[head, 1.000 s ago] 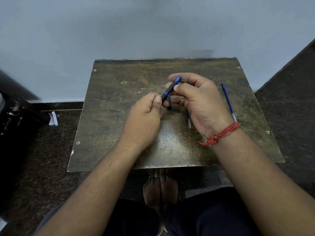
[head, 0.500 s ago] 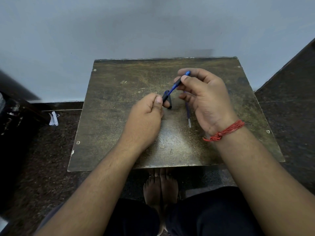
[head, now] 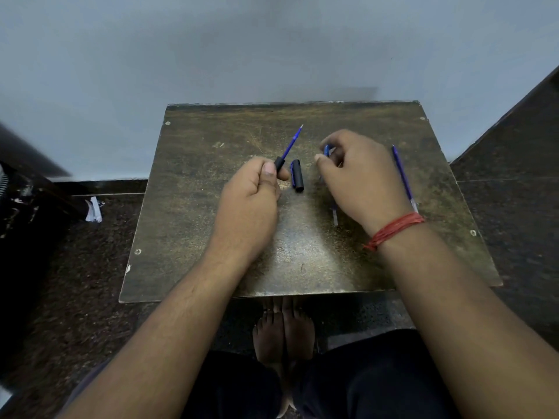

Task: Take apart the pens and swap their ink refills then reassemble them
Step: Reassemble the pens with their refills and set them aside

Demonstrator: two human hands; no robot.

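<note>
Above the middle of the surface (head: pixel 187 237) the left hand (head: pixel 248 204) is curled into a loose fist, thumb on top, clamped on a black pen barrel (head: pixel 279 163); only the barrel's front end shows past the thumb, and a blue refill (head: pixel 291 144) sticks out of it, slanting up toward the far edge with its fine tip uppermost; the left forearm comes in from the near edge, angled toward the centre. Just to the right of that fist a black pen cap (head: pixel 296 175) with a blue clip lies flat on the surface, apart from both hands. Toward the right side the right hand (head: pixel 360 179) hovers palm down, knuckles up, fingers bent inward and pinched on a small blue piece (head: pixel 326 150); what that piece is cannot be told; a red thread band (head: pixel 393 229) wraps the wrist. Under this hand a second refill (head: pixel 334 213) lies on the surface, only its pale near end showing below the palm. Near the right edge a third refill (head: pixel 402 173), blue with a clear near end, lies running from far to near, partly hidden by the wrist.
</note>
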